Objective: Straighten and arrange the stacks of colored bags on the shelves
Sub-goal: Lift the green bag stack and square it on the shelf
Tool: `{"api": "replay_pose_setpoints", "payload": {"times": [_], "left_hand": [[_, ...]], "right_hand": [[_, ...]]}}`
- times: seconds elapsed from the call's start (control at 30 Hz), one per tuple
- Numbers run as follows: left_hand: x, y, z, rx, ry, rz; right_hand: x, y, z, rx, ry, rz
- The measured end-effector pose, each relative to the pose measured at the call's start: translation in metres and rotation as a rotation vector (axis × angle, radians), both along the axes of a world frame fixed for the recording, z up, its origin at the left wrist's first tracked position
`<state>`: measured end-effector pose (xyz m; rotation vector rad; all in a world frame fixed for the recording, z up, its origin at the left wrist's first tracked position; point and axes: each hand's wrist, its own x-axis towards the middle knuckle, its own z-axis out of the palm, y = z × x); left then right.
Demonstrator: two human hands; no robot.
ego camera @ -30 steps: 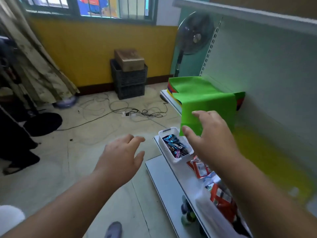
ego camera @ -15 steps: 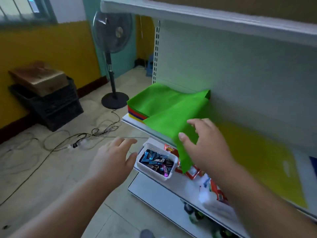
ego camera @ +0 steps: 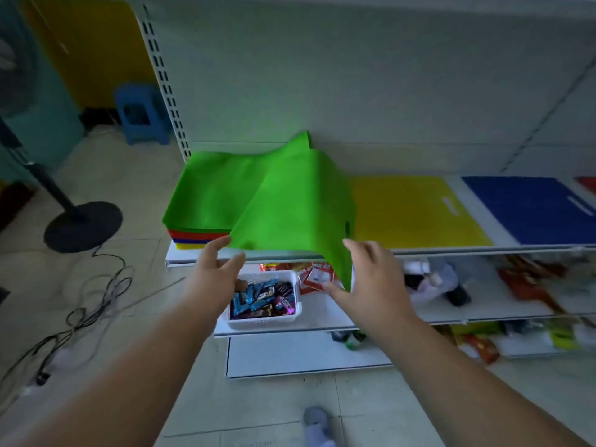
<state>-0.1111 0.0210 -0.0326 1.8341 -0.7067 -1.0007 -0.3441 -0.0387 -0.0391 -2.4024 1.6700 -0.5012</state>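
Note:
A stack of colored bags (ego camera: 206, 201) with a green one on top and red, blue and yellow edges below sits at the left end of the shelf (ego camera: 451, 250). A loose green bag (ego camera: 296, 208) lies skewed over that stack and droops past the shelf's front edge. My left hand (ego camera: 213, 275) reaches with spread fingers to its lower left corner, fingertips at the fabric. My right hand (ego camera: 371, 279) is open just under its hanging right corner. A yellow bag stack (ego camera: 416, 211) and a blue bag stack (ego camera: 532, 211) lie flat further right.
A white basket of wrapped snacks (ego camera: 264, 301) stands on the lower shelf under my hands, with red packets (ego camera: 316, 275) and other goods to its right. A fan base (ego camera: 82, 225) and loose cables (ego camera: 80, 311) are on the floor at left. A blue stool (ego camera: 142, 114) stands behind.
My view has swung right to face the shelf squarely. Both hands have moved forward and apart, to the two lower corners of the loose green bag.

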Motion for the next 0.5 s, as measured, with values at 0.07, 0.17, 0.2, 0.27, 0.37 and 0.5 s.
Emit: {"api": "replay_pose_setpoints", "payload": {"times": [0.07, 0.17, 0.2, 0.27, 0.37, 0.5], "left_hand": [[0.005, -0.014, 0.0, 0.0, 0.082, 0.04], [0.006, -0.03, 0.002, -0.011, 0.032, 0.077], [0.006, -0.033, 0.004, -0.035, 0.045, 0.122], [0.007, -0.037, 0.009, -0.101, 0.057, 0.245], [0.012, -0.033, 0.017, -0.174, -0.007, 0.369], [0.028, -0.03, 0.02, -0.193, 0.013, 0.331]], "right_hand": [[0.001, -0.005, -0.004, 0.005, 0.067, -0.044], [0.002, -0.017, -0.008, -0.028, 0.093, -0.102], [0.001, -0.019, -0.007, -0.029, 0.109, -0.121], [-0.004, -0.026, -0.004, 0.009, 0.098, -0.145], [-0.007, -0.037, 0.011, 0.294, -0.198, -0.203], [0.009, -0.044, 0.04, 0.6, -0.76, -0.052]]}}
